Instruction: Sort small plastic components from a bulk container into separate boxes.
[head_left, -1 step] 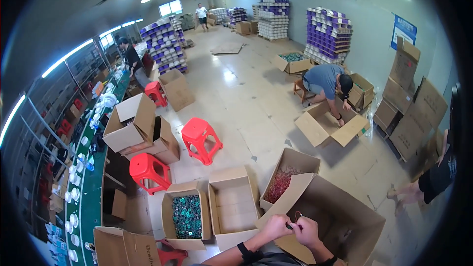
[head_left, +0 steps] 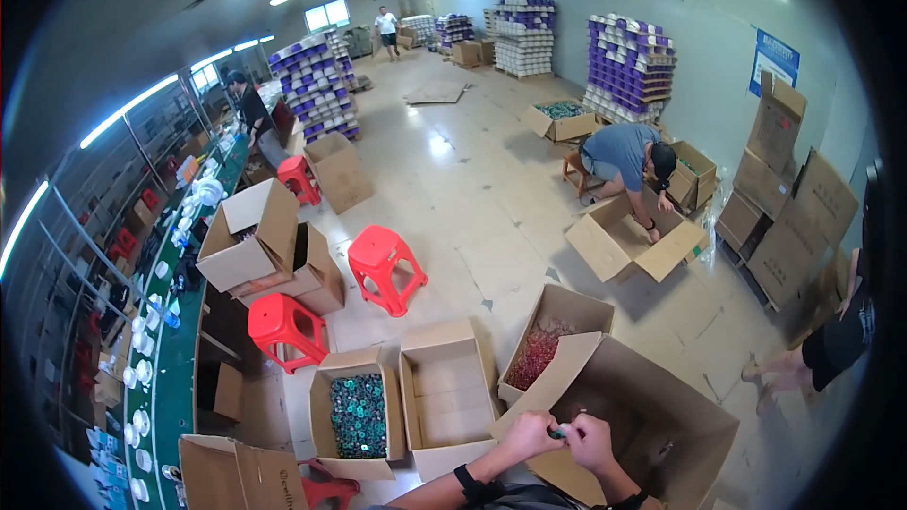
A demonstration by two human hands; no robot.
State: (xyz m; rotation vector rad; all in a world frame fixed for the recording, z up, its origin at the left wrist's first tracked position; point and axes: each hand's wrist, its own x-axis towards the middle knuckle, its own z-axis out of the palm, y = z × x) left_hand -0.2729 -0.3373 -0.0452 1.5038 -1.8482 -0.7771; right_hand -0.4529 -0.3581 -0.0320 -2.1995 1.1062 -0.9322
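My left hand [head_left: 527, 436] and my right hand [head_left: 591, 442] meet above a large open cardboard box [head_left: 694, 406]. Fingers of both are closed, pinching a small dark green piece [head_left: 558, 433] between them; its exact kind is too small to make out. Black bands circle both wrists. To the left of the large box stands a carton with a heap of small red pieces [head_left: 539, 355]. Further left is an open carton [head_left: 452, 401] with its bare bottom showing, then one filled with small green and dark ring-shaped parts [head_left: 359, 414].
Red plastic stools [head_left: 385, 269] stand ahead to the left, beside stacked cartons [head_left: 250, 236]. A long green workbench [head_left: 168, 359] runs along the left. Ahead right, a seated person [head_left: 624, 156] reaches into a carton [head_left: 605, 238]. Another person's leg [head_left: 789, 368] is at the right edge.
My hands stay in nearly the same place, with the fingers slightly shifted. More of the green piece shows between them, and a thin reddish loop above my right fingers is less visible.
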